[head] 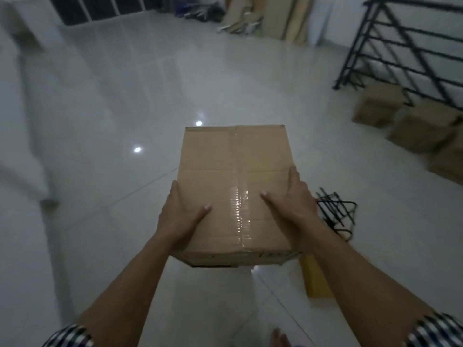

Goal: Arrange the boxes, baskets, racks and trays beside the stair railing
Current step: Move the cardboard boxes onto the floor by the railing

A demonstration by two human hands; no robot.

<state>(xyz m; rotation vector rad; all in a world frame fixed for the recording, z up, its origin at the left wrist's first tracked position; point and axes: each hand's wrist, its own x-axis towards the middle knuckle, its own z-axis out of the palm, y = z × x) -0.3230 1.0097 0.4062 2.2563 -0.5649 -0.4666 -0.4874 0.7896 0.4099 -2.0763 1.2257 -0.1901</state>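
Note:
A taped brown cardboard box (233, 171) is held up in front of me above the tiled floor. My left hand (179, 216) grips its left side, thumb lying on the top. My right hand (292, 205) grips its right side, thumb on top as well. The black stair railing (406, 43) stands at the upper right. Three cardboard boxes (378, 105) sit in a row on the floor along its foot, blurred. A black wire rack (335, 211) lies on the floor just right of my right hand.
Flattened cardboard sheets (270, 18) lean on the far wall. A yellow-brown flat piece (314, 276) lies on the floor under my right forearm. My bare foot (280, 338) shows at the bottom edge. A white blurred object (22, 121) fills the left side.

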